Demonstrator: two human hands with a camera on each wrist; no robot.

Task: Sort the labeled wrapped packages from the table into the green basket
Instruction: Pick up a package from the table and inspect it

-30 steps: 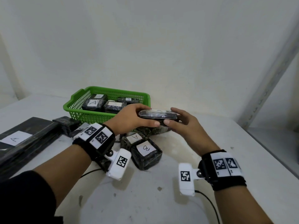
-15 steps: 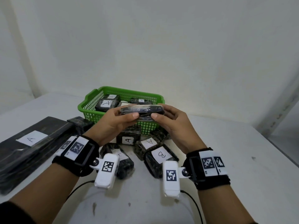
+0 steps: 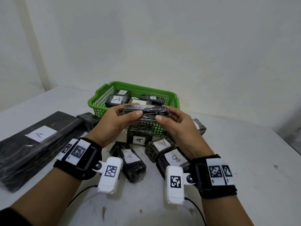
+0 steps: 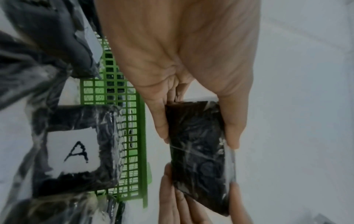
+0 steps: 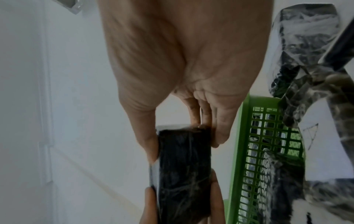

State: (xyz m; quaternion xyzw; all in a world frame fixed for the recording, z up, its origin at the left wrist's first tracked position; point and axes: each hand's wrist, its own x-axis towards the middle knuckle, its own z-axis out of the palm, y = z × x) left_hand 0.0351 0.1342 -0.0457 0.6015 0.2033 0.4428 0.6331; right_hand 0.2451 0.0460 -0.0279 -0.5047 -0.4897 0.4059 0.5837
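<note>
Both hands hold one flat black wrapped package (image 3: 146, 112) in the air, just in front of the green basket (image 3: 101, 101). My left hand (image 3: 121, 117) grips its left end with thumb in front and fingers behind; my right hand (image 3: 172, 118) grips the right end the same way. Its label is hidden in every view. The left wrist view has the package (image 4: 199, 153) between thumb and fingers, and the right wrist view has it (image 5: 184, 169) too. Several packages labeled A (image 3: 117, 99) lie in the basket.
On the table below my hands lie packages labeled A (image 3: 140, 140), A (image 3: 131, 158), A (image 3: 162, 143) and one labeled B (image 3: 175, 158). A long black wrapped package labeled A (image 3: 39, 135) lies at the left. The white wall stands close behind the basket.
My hands carried the package to the left, from over the pile to the basket's near wall. The head view dropped, showing more of the packages on the table.
</note>
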